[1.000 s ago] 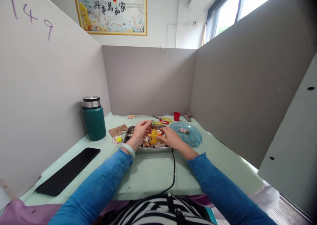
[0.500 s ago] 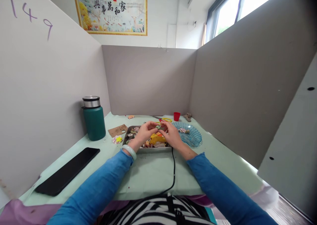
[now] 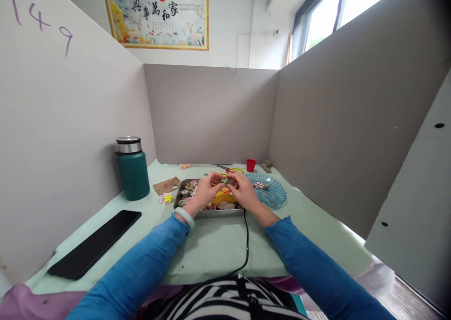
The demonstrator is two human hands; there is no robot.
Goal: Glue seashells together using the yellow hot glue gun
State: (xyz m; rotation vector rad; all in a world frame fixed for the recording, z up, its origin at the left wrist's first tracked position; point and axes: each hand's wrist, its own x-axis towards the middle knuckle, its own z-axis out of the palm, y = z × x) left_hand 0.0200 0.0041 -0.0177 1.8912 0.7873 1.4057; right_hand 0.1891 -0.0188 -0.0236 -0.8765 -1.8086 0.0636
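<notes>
A small rounded green object (image 3: 224, 181), with lighter patches, is pinched between the fingertips of both hands; its exact kind is too small to tell. My left hand (image 3: 206, 189) closes on it from the left, and my right hand (image 3: 244, 191) from the right. Below them lies a shallow metal tray (image 3: 218, 213) filled with small colourful pieces that look like shells or beads. A yellow piece (image 3: 224, 198) shows in the tray between my wrists. My hands hide much of the tray's middle.
Right of the tray sits a blue glass plate (image 3: 276, 199) with small patterned pieces. Behind are yellow-handled scissors (image 3: 237, 170) and a red cup (image 3: 251, 165). At left are a cardboard piece (image 3: 165, 186), a green bottle (image 3: 133, 174) and a phone (image 3: 97, 245). A black cable (image 3: 247, 240) runs in front.
Both hands stay over the tray with the green object between them. The object appears slightly turned in my fingertips, and the view has shifted a little.
</notes>
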